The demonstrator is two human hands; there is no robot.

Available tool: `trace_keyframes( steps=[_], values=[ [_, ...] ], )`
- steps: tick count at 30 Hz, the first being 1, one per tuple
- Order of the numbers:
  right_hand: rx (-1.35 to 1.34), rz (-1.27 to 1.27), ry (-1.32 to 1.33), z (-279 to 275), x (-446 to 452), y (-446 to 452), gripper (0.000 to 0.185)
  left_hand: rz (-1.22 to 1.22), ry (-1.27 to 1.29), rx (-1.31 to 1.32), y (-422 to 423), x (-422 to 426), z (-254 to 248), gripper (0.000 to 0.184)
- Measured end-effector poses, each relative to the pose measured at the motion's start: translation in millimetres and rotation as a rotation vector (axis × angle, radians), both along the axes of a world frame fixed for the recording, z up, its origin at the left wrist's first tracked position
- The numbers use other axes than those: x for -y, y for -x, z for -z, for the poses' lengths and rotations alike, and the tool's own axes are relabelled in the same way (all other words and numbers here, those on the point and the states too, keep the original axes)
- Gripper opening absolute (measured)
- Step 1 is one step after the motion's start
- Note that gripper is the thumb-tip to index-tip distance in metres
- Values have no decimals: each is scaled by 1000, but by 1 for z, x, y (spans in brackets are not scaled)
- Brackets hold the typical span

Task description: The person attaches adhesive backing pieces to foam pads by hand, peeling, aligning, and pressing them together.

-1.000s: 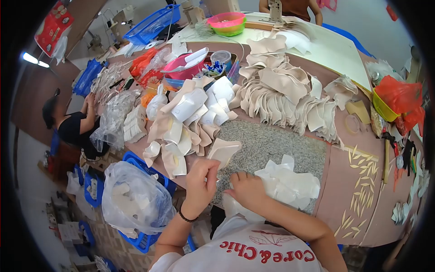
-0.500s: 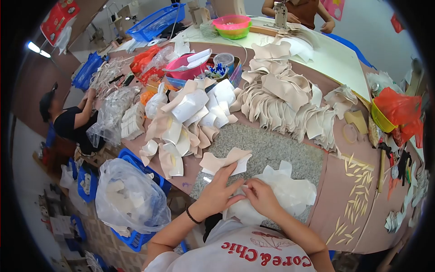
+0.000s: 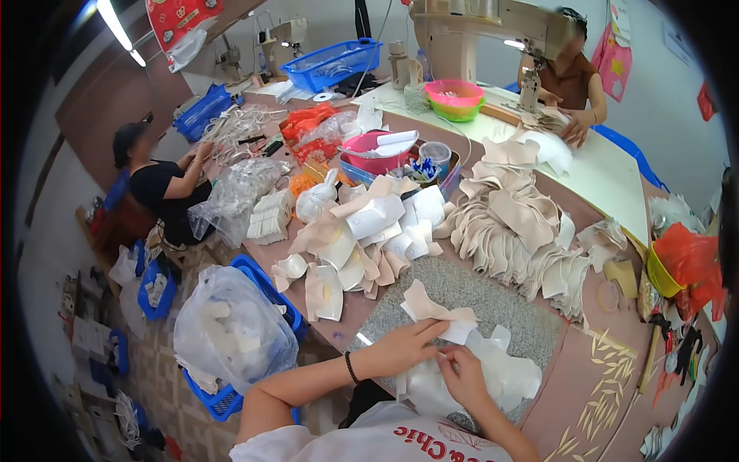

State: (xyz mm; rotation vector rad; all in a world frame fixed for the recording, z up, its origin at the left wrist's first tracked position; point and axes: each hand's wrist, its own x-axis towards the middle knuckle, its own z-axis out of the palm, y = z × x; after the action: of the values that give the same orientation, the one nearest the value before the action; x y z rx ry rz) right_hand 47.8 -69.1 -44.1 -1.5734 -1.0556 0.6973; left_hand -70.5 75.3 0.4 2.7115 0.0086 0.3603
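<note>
My left hand (image 3: 406, 348), with a dark beaded bracelet at the wrist, has its fingers closed on a curved beige piece with white backing (image 3: 440, 309). The piece is lifted slightly over a grey speckled slab (image 3: 493, 286). Close to my left fingertips, my right hand (image 3: 463, 376) is closed in a pinch; what it grips is too small to make out. Below and around both hands lie crumpled white sheets (image 3: 504, 373), partly covered by my forearms. Just beyond, similar beige and white pieces (image 3: 327, 289) form a loose heap.
Stacked beige pieces (image 3: 512, 227) stand behind the slab. Yellowish slivers (image 3: 608, 385) lie at right, near a hammer (image 3: 654, 350). A bagged blue basket (image 3: 231, 331) is at left. One person (image 3: 162, 177) works at left, another (image 3: 573, 77) at a sewing machine (image 3: 531, 77).
The view has tilted up and turned left, showing more of the sewing machine. My left hand now grips the beige piece, which is raised and turned; my right hand stays close beside it.
</note>
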Motion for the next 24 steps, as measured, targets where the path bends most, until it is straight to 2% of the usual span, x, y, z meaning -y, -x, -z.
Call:
trace_keyframes(
  steps=[2, 3, 5, 6, 8, 10, 12, 14, 15, 17, 18, 20, 21, 23, 24],
  values=[
    [328, 31, 38, -5, 5, -7, 7, 5, 33, 23, -1, -2, 0, 15],
    [296, 81, 51, -11, 8, -10, 5, 58, -35, 39, 1, -3, 1, 15],
    [181, 182, -92, -12, 16, -20, 7, 120, -119, -19, 4, -3, -7, 15],
    [-15, 260, -43, -10, 23, -23, 7, 111, -125, -20, 4, -4, -8, 15],
    [-159, 386, -63, 2, 46, -47, 4, 133, -145, 9, 4, -4, -4, 16],
    [-448, 617, -283, 18, 71, -79, 6, 119, -148, 6, 8, -8, 9, 16],
    [-723, 633, -544, 35, 121, -135, 6, 98, -143, -2, 12, -8, 13, 17],
    [-568, 692, -576, 19, 165, -171, 10, -12, 29, -73, 14, -9, 11, 22],
    [-568, 686, -585, 0, 167, -167, 10, -15, 20, -68, 11, -11, 6, 22],
    [-618, 752, -661, -30, 165, -152, 10, -80, 16, 12, 4, -9, -9, 34],
    [-620, 749, -665, -27, 165, -152, 10, -82, 11, 12, -2, -9, -20, 34],
    [-500, 456, -479, -18, 166, -149, 11, -110, 123, 211, -16, 0, -42, 39],
    [-486, 434, -412, -28, 150, -129, 12, -117, 115, 209, -21, 11, -50, 39],
    [-454, 255, -337, -29, 127, -106, 14, -1, 409, 235, -36, 33, -63, 38],
    [-454, 254, -343, -34, 118, -96, 14, 0, 403, 236, -44, 40, -62, 38]
  ],
)
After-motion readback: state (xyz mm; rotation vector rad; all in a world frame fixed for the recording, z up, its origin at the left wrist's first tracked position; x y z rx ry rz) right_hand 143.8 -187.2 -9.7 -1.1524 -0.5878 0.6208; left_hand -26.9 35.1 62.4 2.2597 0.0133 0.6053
